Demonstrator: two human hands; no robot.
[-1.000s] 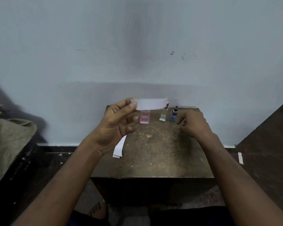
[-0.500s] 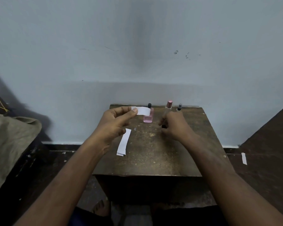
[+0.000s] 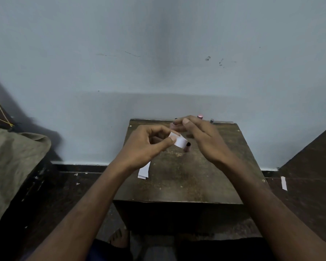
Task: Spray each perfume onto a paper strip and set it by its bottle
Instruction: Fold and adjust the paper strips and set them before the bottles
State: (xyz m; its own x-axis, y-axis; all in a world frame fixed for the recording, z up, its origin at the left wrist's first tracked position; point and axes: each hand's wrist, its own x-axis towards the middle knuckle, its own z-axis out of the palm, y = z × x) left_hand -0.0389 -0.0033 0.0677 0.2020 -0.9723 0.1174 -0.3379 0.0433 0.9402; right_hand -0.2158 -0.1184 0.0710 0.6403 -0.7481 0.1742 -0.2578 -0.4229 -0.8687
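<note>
Your foot [image 3: 119, 239]: bare, on the floor just below the table's front edge.
Table [image 3: 186, 185]: small, dark and scuffed, standing against the pale wall.
Spare strips [image 3: 144, 170]: white paper lying flat on the table's left side, half hidden under your left wrist.
Left hand [image 3: 145, 146]: raised over the table, thumb and forefinger pinching one end of a paper strip [image 3: 179, 140]; the other fingers are curled in.
Paper strip: white, held clear of the table, its free end reaching right and down towards a small bottle.
Small bottle [image 3: 187, 146]: pinkish with a dark cap, right at the strip's free end; blurred, so you can't tell whether it stands on the table or is held.
Right hand [image 3: 201, 136]: lifted beside the left, fingers loosely stretched toward the strip; nothing clearly gripped, though the palm side is hidden.
Pink bottle [image 3: 173, 126]: at the back of the table, mostly hidden behind your right fingertips.
Pink-capped bottle [image 3: 200, 116]: back edge, only the cap peeking over your right hand.
Dark-capped bottle [image 3: 212, 120]: just right of it, against the wall.
Loose strip [image 3: 283, 183]: white, on the dark floor off to the right.
Cloth [image 3: 13, 159]: olive, heaped at the far left.
</note>
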